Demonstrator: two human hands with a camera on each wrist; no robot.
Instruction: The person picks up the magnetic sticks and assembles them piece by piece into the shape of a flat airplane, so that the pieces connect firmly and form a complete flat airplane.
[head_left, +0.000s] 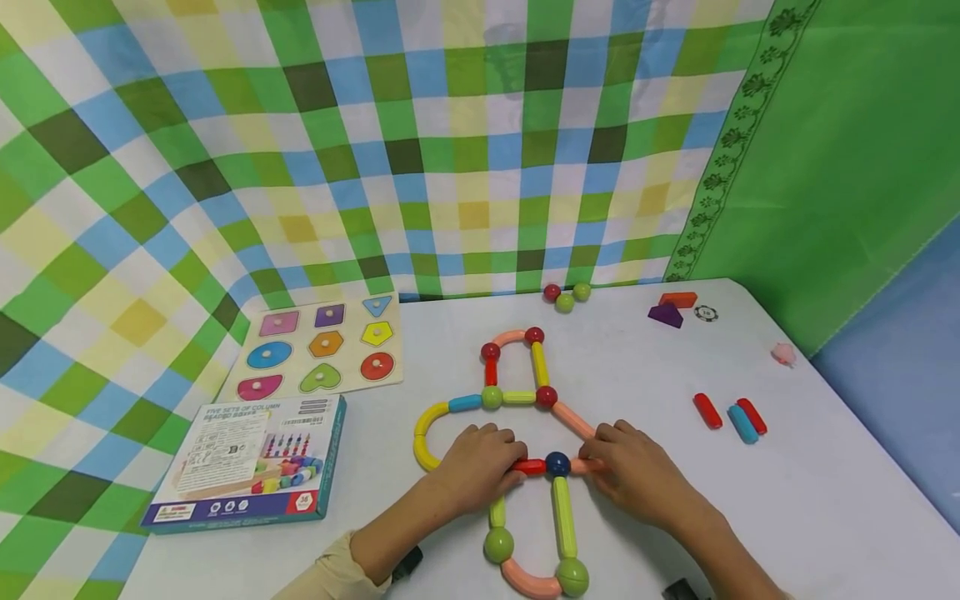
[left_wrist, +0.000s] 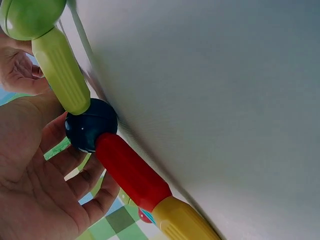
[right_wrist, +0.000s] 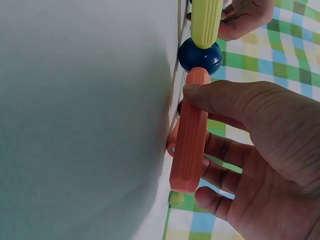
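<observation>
A linked figure of coloured sticks and balls lies on the white table. My left hand (head_left: 480, 467) bends over its left side, thumb and fingertips pinching the end of a red stick (head_left: 532, 467) that meets a dark blue ball (head_left: 557, 464). Under that palm, the left wrist view shows another dark blue ball (left_wrist: 91, 125) joined to a yellow-green stick (left_wrist: 62, 72) and a second red stick (left_wrist: 132, 170). My right hand (head_left: 637, 475) pinches a salmon stick (right_wrist: 190, 135) with the thumb across it; its end meets the blue ball. Another salmon stick (head_left: 573, 420) slants down to the right fingers.
At the left lie a wooden shape puzzle (head_left: 352, 333) and a boxed toy (head_left: 247, 462). Loose red and blue sticks (head_left: 742, 423) lie at the right, with blocks (head_left: 678, 300) farther back. Several small balls (head_left: 565, 302) sit by the checked cloth (head_left: 472, 167).
</observation>
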